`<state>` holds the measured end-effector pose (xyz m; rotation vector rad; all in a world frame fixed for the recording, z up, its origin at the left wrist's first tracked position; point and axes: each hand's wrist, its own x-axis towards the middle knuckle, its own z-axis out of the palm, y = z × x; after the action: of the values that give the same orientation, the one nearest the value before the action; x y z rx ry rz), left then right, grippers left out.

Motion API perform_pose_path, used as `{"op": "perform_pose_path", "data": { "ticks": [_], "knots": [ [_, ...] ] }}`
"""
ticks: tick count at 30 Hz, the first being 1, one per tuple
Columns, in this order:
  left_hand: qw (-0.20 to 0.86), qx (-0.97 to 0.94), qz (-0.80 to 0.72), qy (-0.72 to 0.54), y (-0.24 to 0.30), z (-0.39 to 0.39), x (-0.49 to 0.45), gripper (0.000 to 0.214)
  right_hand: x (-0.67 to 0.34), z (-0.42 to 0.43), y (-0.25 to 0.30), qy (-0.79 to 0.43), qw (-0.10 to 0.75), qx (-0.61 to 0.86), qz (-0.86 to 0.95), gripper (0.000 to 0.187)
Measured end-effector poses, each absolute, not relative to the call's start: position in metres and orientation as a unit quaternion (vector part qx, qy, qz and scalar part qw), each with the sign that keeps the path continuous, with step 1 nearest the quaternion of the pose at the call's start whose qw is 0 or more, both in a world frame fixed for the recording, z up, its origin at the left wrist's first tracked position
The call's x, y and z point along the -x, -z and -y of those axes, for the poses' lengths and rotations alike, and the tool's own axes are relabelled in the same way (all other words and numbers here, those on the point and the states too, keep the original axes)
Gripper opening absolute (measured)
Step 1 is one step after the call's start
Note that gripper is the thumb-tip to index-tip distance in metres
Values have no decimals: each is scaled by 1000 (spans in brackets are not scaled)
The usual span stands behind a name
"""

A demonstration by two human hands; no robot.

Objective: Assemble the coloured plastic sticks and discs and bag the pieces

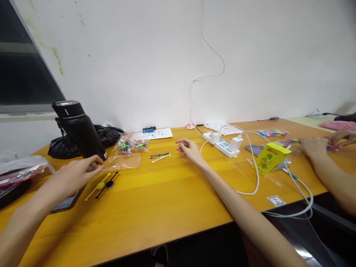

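Note:
My left hand (85, 172) hovers over the left of the table, fingers bent towards the thumb; anything between them is too small or hidden to make out. Just right of it lie a yellow spinner arrow (100, 184) and a black spinner arrow (109, 184), side by side. Close to its fingertips is a clear plastic bag (125, 161). Near the middle, my right hand (190, 150) has its fingers loosely apart and holds nothing. Left of that hand lie several thin coloured arrows (160, 157). A bag of more coloured arrows (132, 145) lies farther back.
A black bottle (83, 128) stands behind my left hand, with a phone (66, 203) partly under my forearm. A power strip (222, 145), white cables and a yellow box (271, 159) are on the right. Another person's hands (314, 148) work at the far right.

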<state>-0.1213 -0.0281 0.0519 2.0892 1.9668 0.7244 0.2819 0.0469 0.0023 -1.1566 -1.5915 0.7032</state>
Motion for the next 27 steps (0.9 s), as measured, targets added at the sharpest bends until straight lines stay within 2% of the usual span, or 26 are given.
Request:
{"op": "perform_pose_path", "data": {
  "ticks": [3, 7, 10, 13, 17, 21, 24, 27],
  "knots": [
    [56, -737, -636, -220, -76, 24, 94, 32, -294, -47, -5, -171, 477, 563, 653, 24],
    [90, -789, -555, -248, -81, 14, 36, 31, -301, -39, -7, -10, 369, 620, 693, 18],
    [152, -814, -492, -268, -58, 10, -7, 28, -301, -34, -5, 18, 268, 626, 732, 15],
    [231, -807, -441, -317, -23, 11, -36, 30, -300, -33, 0, 26, 225, 627, 746, 15],
    [312, -792, -421, -313, 14, 14, -44, 28, -300, -34, 6, 24, 220, 614, 758, 14],
    [361, -774, -410, -320, 25, 11, -38, 26, -299, -36, 9, 10, 241, 603, 760, 12],
    [404, -743, -404, -349, 25, 7, -37, 23, -289, -36, 8, -38, 288, 574, 765, 11],
    [491, -665, -391, -404, 23, 5, -38, 37, -270, -32, 6, -123, 360, 460, 802, 12]
  ]
}}
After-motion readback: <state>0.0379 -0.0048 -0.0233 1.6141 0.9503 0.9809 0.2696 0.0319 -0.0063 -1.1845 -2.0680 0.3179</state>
